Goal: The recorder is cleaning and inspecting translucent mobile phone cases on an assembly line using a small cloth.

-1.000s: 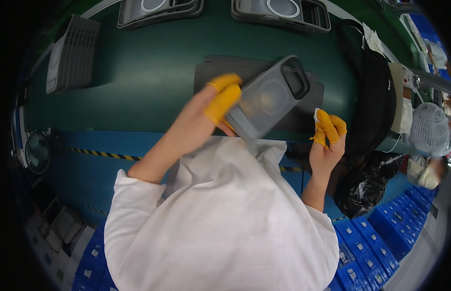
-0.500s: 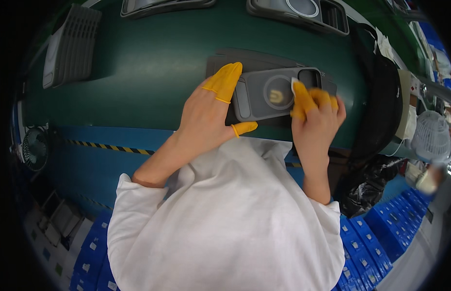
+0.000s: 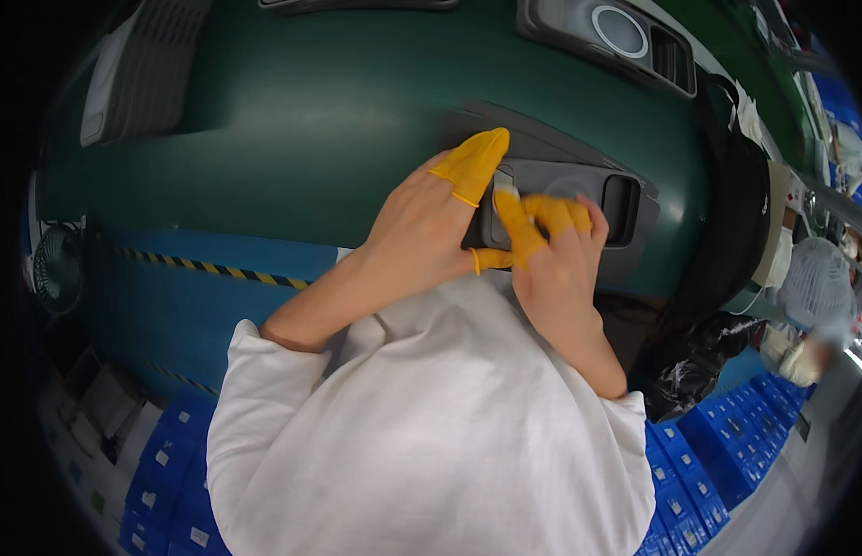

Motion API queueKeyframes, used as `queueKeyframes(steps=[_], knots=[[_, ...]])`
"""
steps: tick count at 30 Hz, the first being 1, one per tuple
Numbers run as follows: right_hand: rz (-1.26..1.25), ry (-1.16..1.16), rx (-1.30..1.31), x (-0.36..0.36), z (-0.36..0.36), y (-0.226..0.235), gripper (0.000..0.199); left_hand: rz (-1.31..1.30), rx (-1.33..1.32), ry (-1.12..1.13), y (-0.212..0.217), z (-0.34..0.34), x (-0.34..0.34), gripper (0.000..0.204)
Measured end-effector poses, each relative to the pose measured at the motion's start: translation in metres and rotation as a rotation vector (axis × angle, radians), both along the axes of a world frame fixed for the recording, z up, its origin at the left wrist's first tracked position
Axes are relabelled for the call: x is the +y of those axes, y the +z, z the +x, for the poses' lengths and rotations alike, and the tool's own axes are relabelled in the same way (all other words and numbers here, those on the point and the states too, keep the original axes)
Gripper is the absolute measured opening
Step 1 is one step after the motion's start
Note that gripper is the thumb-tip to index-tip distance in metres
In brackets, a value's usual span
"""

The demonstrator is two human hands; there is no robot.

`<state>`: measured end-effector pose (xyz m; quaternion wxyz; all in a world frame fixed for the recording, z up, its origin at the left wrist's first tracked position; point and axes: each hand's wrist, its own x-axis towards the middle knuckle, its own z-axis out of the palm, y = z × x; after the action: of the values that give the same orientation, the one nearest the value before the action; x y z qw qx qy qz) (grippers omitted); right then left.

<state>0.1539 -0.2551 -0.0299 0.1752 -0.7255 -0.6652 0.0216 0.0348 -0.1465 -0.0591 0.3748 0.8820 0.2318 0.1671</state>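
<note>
A grey phone case (image 3: 589,176) lies on a dark flat pad (image 3: 635,264) on the green table, with its camera cutout toward the right. My left hand (image 3: 426,218), wearing yellow finger cots, steadies the case's left end, fingers by the far corner and thumb at the near edge. Over the left part of the case is my right hand (image 3: 556,246), also in yellow finger cots, fingers bent and a little blurred. Pinched at its index fingertip is a small whitish wipe (image 3: 504,178), pressed on the case near the left end. The hand hides much of the ring.
Several grey cases stand stacked (image 3: 139,79) at the far left. Another grey case with a white ring (image 3: 612,32) lies at the back right. A black bag (image 3: 732,204) hangs at the table's right end, near a white fan (image 3: 823,273). Blue bins (image 3: 677,482) stand behind me.
My right hand has moved left with the wipe, from beside the camera cutout to the case's left end. My left hand stays at that end. The view has shifted slightly.
</note>
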Motion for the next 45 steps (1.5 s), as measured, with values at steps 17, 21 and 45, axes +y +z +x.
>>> queueKeyframes(steps=[17, 21, 45], knots=[[-0.008, -0.109, -0.009, -0.060, 0.025, -0.007, 0.033, 0.067, -0.017, -0.075, 0.010, -0.001, 0.005, 0.080], [0.025, -0.122, 0.134, -0.075, 0.025, -0.007, 0.031, 0.093, 0.073, -0.135, 0.022, 0.001, 0.008, 0.070], [-0.009, 0.129, 0.128, -0.053, 0.010, -0.005, 0.029, 0.815, 0.286, -0.582, 0.047, 0.019, 0.017, 0.048]])
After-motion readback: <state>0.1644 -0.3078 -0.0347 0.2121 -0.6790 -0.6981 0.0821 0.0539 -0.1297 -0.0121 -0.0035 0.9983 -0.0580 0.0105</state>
